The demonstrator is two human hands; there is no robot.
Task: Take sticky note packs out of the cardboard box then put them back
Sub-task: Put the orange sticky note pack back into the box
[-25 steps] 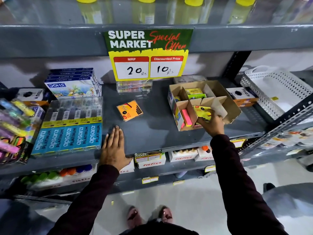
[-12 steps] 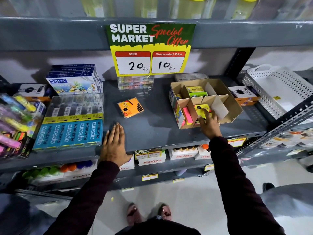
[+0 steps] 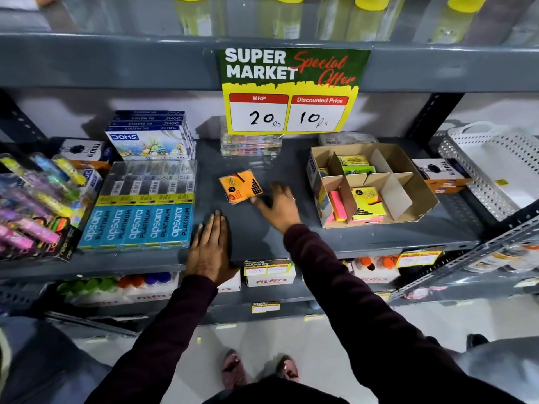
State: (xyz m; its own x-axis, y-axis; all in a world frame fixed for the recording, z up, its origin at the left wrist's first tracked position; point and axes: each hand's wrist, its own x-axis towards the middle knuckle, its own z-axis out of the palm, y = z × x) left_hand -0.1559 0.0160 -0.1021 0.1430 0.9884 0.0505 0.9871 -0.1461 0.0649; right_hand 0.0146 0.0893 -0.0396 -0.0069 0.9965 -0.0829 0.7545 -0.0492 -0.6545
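Put-back step, by my read: right hand [image 3: 277,204] open, empty, fingers just beside the orange plastic-wrapped sticky note pack [image 3: 239,186] lying left of the divided cardboard box [image 3: 414,182]; left hand [image 3: 210,246] flat, empty; next: pinch pack, carry to box.

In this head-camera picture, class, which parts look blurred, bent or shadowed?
Head view: the right hand is motion-smeared near the orange sticky note pack; the grey metal shelf edges bow from wide-angle distortion; both hands cast soft shadows on it.
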